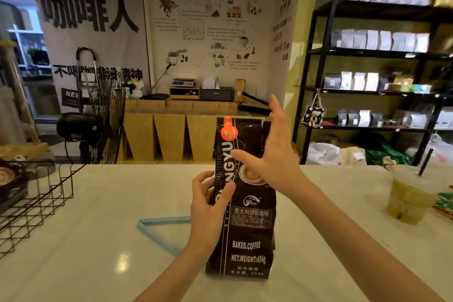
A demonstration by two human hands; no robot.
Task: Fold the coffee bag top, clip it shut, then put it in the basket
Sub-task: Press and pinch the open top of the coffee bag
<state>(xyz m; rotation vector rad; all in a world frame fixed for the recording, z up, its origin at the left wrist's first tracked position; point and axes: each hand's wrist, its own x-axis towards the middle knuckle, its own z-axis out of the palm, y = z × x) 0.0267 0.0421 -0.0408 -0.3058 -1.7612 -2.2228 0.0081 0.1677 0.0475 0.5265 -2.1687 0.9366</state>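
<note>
Steadying upright coffee bag (245,206), left hand (208,206); right hand (272,154) spread.

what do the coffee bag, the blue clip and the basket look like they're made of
Coffee bag: glossy black printed film, probably plastic or foil laminate, judging by its sheen and creases.
Blue clip: looks like smooth moulded plastic, pale and uniform.
Basket: thin black wire grid, likely coated metal, matte.

Two bare forearms enter from the bottom edge, with no sleeve showing on either as far as the picture reaches. The left hand (208,206) and the right hand (272,152) are ungloved, with slim fingers and short, plain nails. Both wrists are bare, with no rings or bands in sight.
</note>
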